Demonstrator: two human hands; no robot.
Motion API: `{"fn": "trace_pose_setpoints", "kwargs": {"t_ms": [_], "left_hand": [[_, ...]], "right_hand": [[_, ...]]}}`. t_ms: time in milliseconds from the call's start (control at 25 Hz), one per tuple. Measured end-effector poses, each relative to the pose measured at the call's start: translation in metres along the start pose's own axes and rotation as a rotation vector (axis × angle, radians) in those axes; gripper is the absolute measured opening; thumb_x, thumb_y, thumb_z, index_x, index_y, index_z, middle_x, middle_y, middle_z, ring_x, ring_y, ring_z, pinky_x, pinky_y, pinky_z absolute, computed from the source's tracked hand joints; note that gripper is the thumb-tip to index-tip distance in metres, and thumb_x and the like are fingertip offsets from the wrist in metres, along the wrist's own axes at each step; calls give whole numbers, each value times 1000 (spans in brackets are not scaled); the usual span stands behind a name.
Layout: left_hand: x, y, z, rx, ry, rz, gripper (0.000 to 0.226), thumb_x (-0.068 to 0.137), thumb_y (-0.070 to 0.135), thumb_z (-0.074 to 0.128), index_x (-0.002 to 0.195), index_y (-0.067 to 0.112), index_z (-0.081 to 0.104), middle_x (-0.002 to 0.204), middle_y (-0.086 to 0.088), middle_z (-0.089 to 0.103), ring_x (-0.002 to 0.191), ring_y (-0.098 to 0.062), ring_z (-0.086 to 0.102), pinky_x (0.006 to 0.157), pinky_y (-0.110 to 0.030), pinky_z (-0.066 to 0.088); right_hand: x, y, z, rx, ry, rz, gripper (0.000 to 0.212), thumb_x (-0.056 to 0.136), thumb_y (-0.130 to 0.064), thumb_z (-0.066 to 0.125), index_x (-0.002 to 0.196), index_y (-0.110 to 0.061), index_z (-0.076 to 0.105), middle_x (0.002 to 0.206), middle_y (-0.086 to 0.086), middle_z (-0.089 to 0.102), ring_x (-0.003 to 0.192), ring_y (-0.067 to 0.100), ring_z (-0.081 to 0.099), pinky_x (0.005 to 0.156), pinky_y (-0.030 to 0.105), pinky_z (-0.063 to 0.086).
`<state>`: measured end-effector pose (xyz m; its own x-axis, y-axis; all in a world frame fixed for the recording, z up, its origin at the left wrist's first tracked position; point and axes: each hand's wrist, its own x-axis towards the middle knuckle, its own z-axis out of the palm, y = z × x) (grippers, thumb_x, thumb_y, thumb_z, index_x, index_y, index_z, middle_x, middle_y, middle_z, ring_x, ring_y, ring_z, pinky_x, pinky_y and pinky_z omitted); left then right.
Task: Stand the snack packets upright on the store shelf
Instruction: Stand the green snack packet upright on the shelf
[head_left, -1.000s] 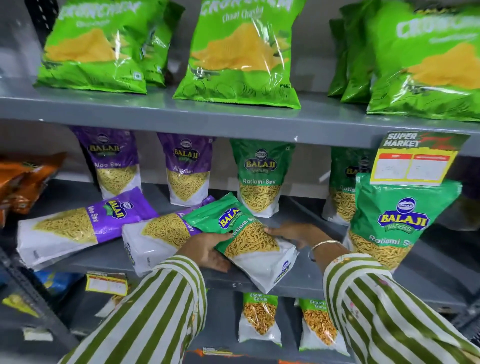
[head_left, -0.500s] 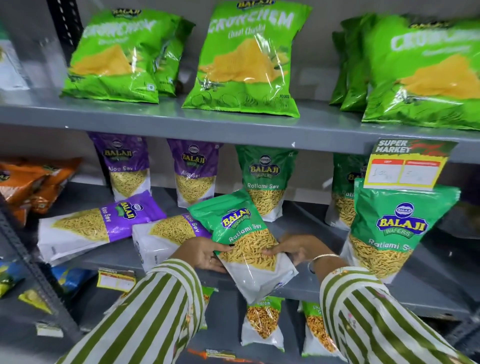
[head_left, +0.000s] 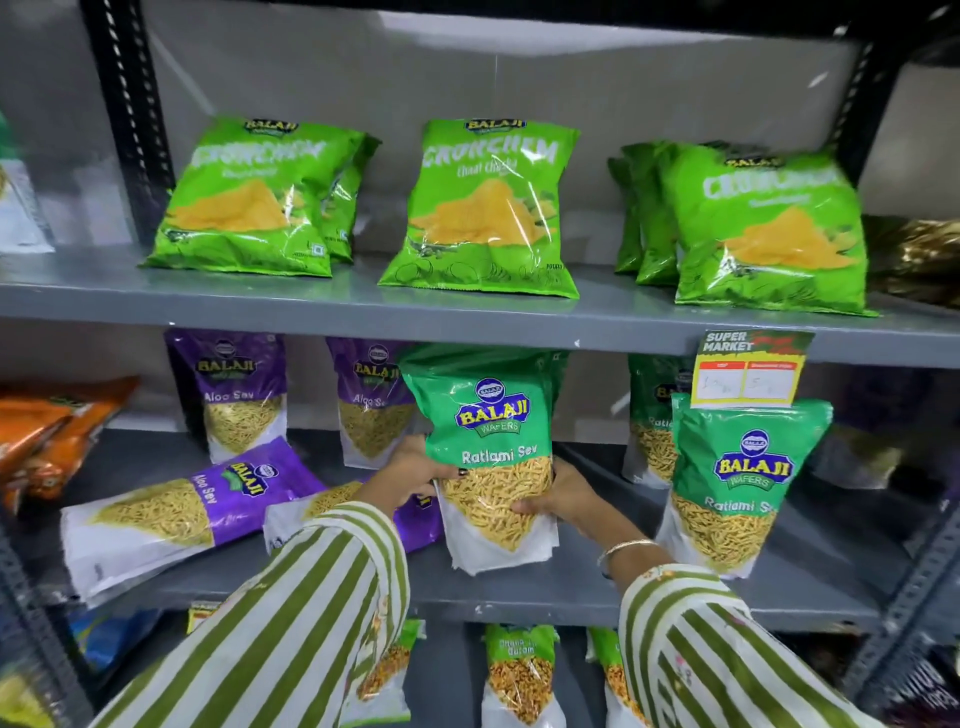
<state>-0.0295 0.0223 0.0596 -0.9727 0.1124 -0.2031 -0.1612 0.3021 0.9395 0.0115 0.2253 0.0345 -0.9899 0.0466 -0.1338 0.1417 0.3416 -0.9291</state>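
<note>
At frame centre, the left hand (head_left: 415, 475) and right hand (head_left: 558, 501) are clasping the green Ratlami Sev packet (head_left: 488, 457), setting it upright on the middle shelf (head_left: 519, 592); next they should release it gently, then turn to the purple Aloo Sev packet (head_left: 192, 506) lying flat at lower left

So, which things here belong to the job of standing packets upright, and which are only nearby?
Job:
- green Ratlami Sev packet, held upright by left hand and right hand
- two purple Aloo Sev packets lying flat
- middle shelf

Nearby:
- Crunchem bags
- price tag
- orange packets
</note>
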Motion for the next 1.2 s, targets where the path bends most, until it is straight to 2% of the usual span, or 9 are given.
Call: {"fn": "trace_pose_setpoints", "kwargs": {"t_ms": [120, 240, 440, 560, 640, 720, 960, 1080, 1200], "left_hand": [[5, 2, -2, 47, 9, 20, 68, 68, -5, 74, 127, 4, 42, 124, -17, 59, 114, -33, 58, 96, -51, 50], [10, 5, 3, 60, -18, 54, 59, 69, -8, 72, 121, 1, 47, 123, -20, 61, 113, -33, 59, 97, -51, 50], [27, 13, 34, 137, 2, 99, 49, 70, -6, 73, 115, -5, 53, 105, -12, 62, 95, -22, 58, 76, -36, 55], [43, 11, 59, 206, 55, 139, 47, 64, -1, 79, 107, -3, 61, 110, -17, 68, 94, -24, 64, 84, -38, 57], [55, 11, 75, 250, 75, 154, 47, 63, 0, 79, 107, -3, 62, 111, -20, 69, 91, -24, 64, 83, -34, 53], [64, 10, 90, 282, 80, 177, 47, 65, 0, 78, 109, -4, 61, 113, -20, 68, 98, -27, 65, 77, -27, 47], [89, 5, 118, 305, 82, 261, 46, 69, -2, 73, 113, -6, 60, 119, -20, 65, 94, -13, 56, 65, -10, 34], [92, 8, 120, 289, 79, 253, 47, 70, -3, 72, 115, -6, 59, 119, -18, 64, 104, -22, 61, 71, -10, 36], [90, 6, 112, 316, -24, 202, 51, 67, -5, 74, 116, -4, 58, 113, -12, 64, 105, -19, 59, 86, -23, 45]], "right_hand": [[0, -1, 0, -9, 35, -10, 56, 57, -1, 84, 103, -15, 54, 122, 15, 63, 114, 30, 58, 102, 42, 46], [3, 5, -3, -33, 92, -5, 64, 56, -4, 86, 112, -7, 55, 121, 14, 64, 114, 30, 59, 101, 40, 47], [9, 18, -24, -45, 216, -1, 71, 56, -2, 85, 118, -4, 52, 120, 13, 63, 116, 28, 57, 97, 35, 46], [17, 32, -36, -92, 300, 9, 77, 55, -3, 86, 121, -3, 48, 124, 14, 61, 118, 29, 55, 96, 34, 44], [26, 45, -44, -101, 345, 3, 77, 54, -2, 86, 121, -2, 48, 124, 16, 61, 118, 29, 55, 97, 34, 44], [35, 53, -50, -101, 383, 18, 76, 55, 0, 85, 121, -1, 48, 124, 16, 61, 117, 29, 55, 96, 33, 43], [61, 74, -63, -92, 389, 52, 70, 55, -2, 85, 118, 1, 53, 122, 18, 64, 114, 28, 59, 96, 33, 46], [64, 78, -68, -78, 358, 23, 68, 58, 0, 83, 119, 0, 53, 121, 17, 64, 115, 28, 59, 92, 27, 43], [60, 79, -69, -61, 333, 27, 71, 57, 1, 84, 120, 0, 50, 121, 18, 63, 116, 29, 58, 97, 33, 44]]}}
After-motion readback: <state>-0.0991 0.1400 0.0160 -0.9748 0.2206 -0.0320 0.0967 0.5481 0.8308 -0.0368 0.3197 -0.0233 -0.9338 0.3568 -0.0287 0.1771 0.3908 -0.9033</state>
